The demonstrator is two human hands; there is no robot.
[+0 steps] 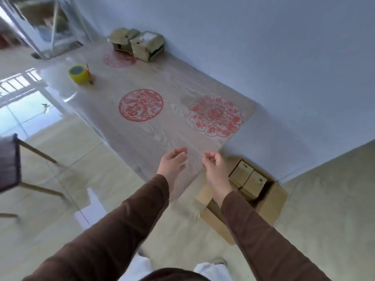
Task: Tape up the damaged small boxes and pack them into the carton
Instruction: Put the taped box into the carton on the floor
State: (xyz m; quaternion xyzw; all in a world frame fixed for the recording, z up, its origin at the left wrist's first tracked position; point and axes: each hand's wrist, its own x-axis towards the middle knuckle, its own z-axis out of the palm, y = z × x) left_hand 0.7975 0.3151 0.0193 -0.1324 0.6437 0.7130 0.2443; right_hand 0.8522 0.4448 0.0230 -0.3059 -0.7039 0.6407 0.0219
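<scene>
A pile of crumpled small brown boxes (138, 44) lies at the table's far end against the wall. A yellow tape roll (78, 74) stands on the table's left side with a thin red-handled tool (89, 73) leaning on it. An open carton (269, 201) sits on the floor by the table's near right corner, with small boxes (248, 177) packed inside. My left hand (172, 161) hovers over the table's near edge, fingers loosely curled, holding nothing. My right hand (213, 162) is beside it, above the carton's edge, fingers curled in and empty.
The wooden table (154, 138) under clear film bears red round paper-cut designs (141, 105). A wall runs along its right side. A chair (12, 163) stands on the tiled floor at the left. A glass door is at the far left.
</scene>
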